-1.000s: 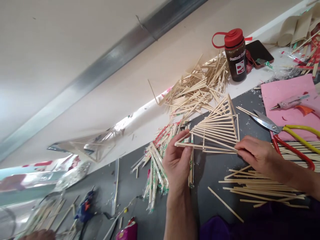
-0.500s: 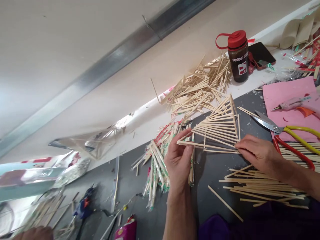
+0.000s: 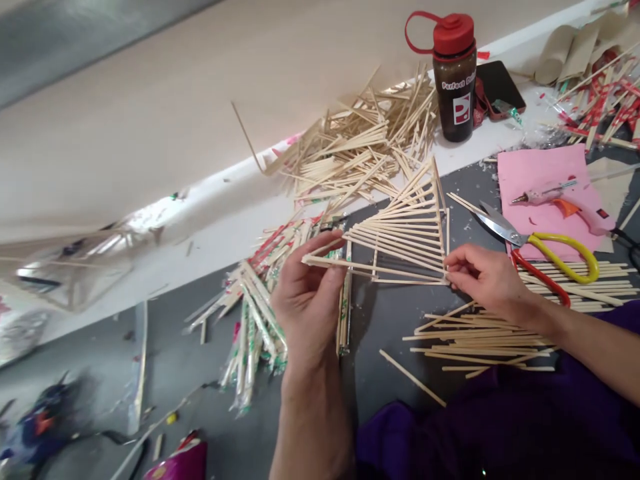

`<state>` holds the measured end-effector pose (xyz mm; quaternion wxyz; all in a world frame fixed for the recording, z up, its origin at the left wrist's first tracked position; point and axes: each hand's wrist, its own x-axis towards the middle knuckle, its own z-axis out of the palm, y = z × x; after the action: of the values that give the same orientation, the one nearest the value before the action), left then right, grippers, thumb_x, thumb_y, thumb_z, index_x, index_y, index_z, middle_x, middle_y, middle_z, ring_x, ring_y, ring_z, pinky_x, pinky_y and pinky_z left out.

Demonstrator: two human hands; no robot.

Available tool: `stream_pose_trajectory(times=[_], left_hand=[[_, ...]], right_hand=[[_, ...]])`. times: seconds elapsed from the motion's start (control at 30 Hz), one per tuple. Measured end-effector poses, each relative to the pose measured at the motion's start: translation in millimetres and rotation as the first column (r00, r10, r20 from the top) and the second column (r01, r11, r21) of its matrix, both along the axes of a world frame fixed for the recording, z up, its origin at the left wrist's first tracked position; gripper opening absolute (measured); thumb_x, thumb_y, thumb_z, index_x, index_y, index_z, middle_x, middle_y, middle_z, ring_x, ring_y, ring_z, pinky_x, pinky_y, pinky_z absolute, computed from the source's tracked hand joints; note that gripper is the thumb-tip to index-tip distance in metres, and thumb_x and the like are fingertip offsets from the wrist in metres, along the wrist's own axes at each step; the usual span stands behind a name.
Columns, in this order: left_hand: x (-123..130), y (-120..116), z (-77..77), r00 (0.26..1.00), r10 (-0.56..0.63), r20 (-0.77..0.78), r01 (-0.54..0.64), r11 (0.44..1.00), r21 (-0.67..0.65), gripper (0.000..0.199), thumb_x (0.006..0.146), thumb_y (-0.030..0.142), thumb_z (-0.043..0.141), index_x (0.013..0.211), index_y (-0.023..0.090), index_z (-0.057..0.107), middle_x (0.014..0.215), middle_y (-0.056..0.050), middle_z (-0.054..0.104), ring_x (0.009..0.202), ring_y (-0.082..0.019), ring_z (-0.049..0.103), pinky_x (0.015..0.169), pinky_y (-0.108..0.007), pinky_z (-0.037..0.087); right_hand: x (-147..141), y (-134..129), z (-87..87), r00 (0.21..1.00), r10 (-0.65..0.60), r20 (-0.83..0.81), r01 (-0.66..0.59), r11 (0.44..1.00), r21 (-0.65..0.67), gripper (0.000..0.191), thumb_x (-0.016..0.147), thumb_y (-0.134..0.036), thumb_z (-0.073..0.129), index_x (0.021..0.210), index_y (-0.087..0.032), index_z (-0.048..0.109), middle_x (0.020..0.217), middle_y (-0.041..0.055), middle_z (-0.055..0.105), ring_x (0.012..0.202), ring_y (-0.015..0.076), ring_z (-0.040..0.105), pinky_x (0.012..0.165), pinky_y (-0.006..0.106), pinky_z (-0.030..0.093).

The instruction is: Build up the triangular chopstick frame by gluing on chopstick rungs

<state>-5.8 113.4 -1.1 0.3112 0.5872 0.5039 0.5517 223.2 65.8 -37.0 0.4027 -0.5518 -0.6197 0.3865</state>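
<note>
Between my hands is a fan-like frame of wooden chopsticks (image 3: 400,233), its sticks laid side by side in a twisting row. My left hand (image 3: 311,293) grips its left corner, thumb below and fingers behind. At the lower right corner, my right hand (image 3: 477,273) pinches the frame with thumb and fingertips. Below my right hand lie loose chopsticks (image 3: 490,343) on the grey table (image 3: 380,407). Scissors (image 3: 520,237) with one yellow and one red handle rest just right of the frame.
A pink sheet (image 3: 545,167) bears a glue gun (image 3: 555,193). Behind the frame lie a large chopstick pile (image 3: 360,150), a red-lidded bottle (image 3: 454,80) and a dark phone (image 3: 500,87). Wrapped chopsticks (image 3: 255,320) lie left of my left hand. A blue tool (image 3: 43,423) sits far left.
My view has turned, so the whole scene sits further left and a little higher. Both hands still hold the chopstick frame in nearly the same pose.
</note>
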Motion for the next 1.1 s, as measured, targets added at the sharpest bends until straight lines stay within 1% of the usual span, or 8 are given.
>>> stream_pose_trajectory(times=[0.13, 0.27, 0.37, 0.53, 0.7, 0.93, 1.1], left_hand=[[0.4, 0.5, -0.7, 1.000, -0.013, 0.006, 0.013, 1.000, 0.028, 0.031, 0.077, 0.018, 0.071, 0.106, 0.028, 0.069, 0.108, -0.001, 0.069, 0.101, -0.017, 0.065, 0.089, -0.029, 0.052], [-1.8, 1.5, -2.2, 0.998, -0.054, 0.014, 0.054, 0.998, 0.040, 0.031, 0.078, 0.018, 0.070, 0.107, 0.029, 0.069, 0.110, -0.001, 0.069, 0.102, -0.017, 0.065, 0.088, -0.029, 0.052], [-3.8, 2.3, -3.5, 0.998, -0.057, -0.003, 0.057, 0.998, 0.036, 0.032, 0.078, 0.019, 0.070, 0.108, 0.029, 0.068, 0.110, -0.001, 0.069, 0.102, -0.017, 0.065, 0.089, -0.029, 0.052], [-4.4, 2.6, -3.7, 0.998, -0.061, -0.011, 0.062, 0.997, 0.036, 0.033, 0.078, 0.018, 0.069, 0.109, 0.030, 0.068, 0.109, 0.000, 0.069, 0.101, -0.016, 0.065, 0.086, -0.029, 0.053], [-1.4, 2.0, -2.0, 0.999, -0.040, 0.010, 0.040, 0.999, 0.027, 0.030, 0.078, 0.017, 0.069, 0.105, 0.031, 0.069, 0.109, 0.000, 0.069, 0.100, -0.016, 0.065, 0.087, -0.030, 0.053], [2.0, 2.7, -2.0, 0.997, -0.038, 0.075, 0.034, 0.998, 0.045, 0.030, 0.075, 0.017, 0.072, 0.103, 0.027, 0.070, 0.105, -0.001, 0.069, 0.097, -0.016, 0.065, 0.086, -0.029, 0.053], [1.5, 2.8, -2.2, 0.997, -0.051, 0.063, 0.049, 0.998, 0.033, 0.029, 0.076, 0.017, 0.071, 0.104, 0.028, 0.069, 0.106, 0.000, 0.069, 0.097, -0.015, 0.065, 0.087, -0.028, 0.052]], right_hand=[[-0.9, 1.6, 1.1, 0.999, -0.005, 0.034, 0.007, 0.999, -0.041, 0.003, 0.079, -0.016, 0.061, 0.079, -0.019, 0.061, 0.072, -0.0008, 0.064, 0.065, 0.0113, 0.061, 0.060, 0.023, 0.046], [-1.5, 2.9, 3.0, 0.996, 0.004, 0.086, 0.000, 0.999, -0.038, 0.006, 0.077, -0.015, 0.063, 0.074, -0.019, 0.059, 0.067, -0.0023, 0.062, 0.061, 0.0102, 0.057, 0.058, 0.022, 0.041], [-2.0, 3.9, 2.0, 0.995, 0.004, 0.100, 0.003, 0.998, -0.063, 0.009, 0.077, -0.016, 0.063, 0.072, -0.019, 0.057, 0.062, -0.0037, 0.061, 0.058, 0.0101, 0.055, 0.057, 0.022, 0.040], [-3.8, 6.6, -0.8, 0.995, -0.031, 0.093, 0.040, 0.994, -0.099, 0.009, 0.075, -0.015, 0.060, 0.075, -0.020, 0.052, 0.061, -0.0053, 0.060, 0.057, 0.0105, 0.057, 0.056, 0.022, 0.040], [-4.7, 7.1, -1.8, 0.993, -0.056, 0.102, 0.064, 0.995, -0.071, 0.011, 0.073, -0.013, 0.056, 0.077, -0.021, 0.050, 0.062, -0.0052, 0.058, 0.053, 0.0096, 0.053, 0.053, 0.022, 0.039], [-4.1, 7.7, -2.1, 0.997, -0.051, 0.064, 0.056, 0.996, -0.075, 0.009, 0.073, -0.015, 0.053, 0.079, -0.021, 0.050, 0.065, -0.0037, 0.059, 0.054, 0.0095, 0.052, 0.053, 0.022, 0.041], [-3.9, 8.9, -1.5, 0.996, -0.043, 0.073, 0.050, 0.994, -0.093, 0.010, 0.073, -0.013, 0.053, 0.078, -0.021, 0.050, 0.064, -0.0040, 0.059, 0.056, 0.0102, 0.055, 0.056, 0.023, 0.042]])
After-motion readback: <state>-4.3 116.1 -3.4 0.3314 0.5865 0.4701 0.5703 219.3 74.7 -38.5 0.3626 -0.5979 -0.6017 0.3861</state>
